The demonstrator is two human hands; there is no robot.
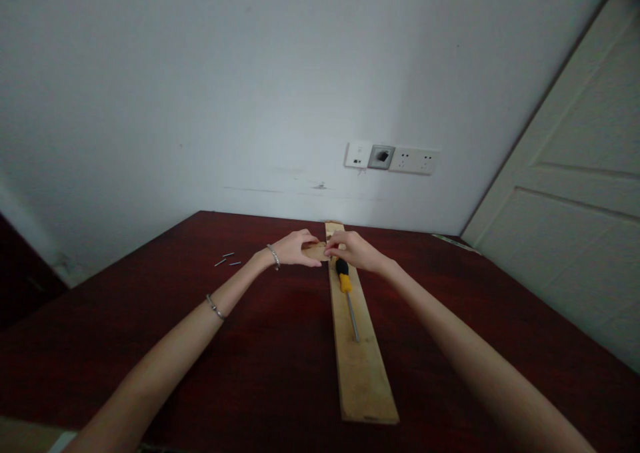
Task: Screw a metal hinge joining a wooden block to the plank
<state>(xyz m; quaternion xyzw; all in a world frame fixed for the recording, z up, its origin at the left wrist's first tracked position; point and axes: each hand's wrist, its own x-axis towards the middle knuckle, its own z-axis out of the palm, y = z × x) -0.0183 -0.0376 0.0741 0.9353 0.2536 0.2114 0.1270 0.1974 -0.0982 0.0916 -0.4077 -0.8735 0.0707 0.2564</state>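
Note:
My left hand (299,248) curls its thumb and fingers around the edges of a small flat piece of wood (314,252), beside a long pale wooden board (367,383). Over the board, at the right end of that piece, my right hand (353,249) has its fingertips pinched together. Whatever sits between them is too small to make out. A screwdriver (345,282) with a black and yellow handle lies on the board just below my right hand, its metal shaft pointing toward me. Several screws or nails (228,260) lie loose on the table to the left of my left hand.
The dark red table (280,366) reaches back to a white wall (280,93) with a row of sockets (391,158). A pale panelled door (575,206) stands at the right. A thin flat strip (456,243) lies near the table's back right corner.

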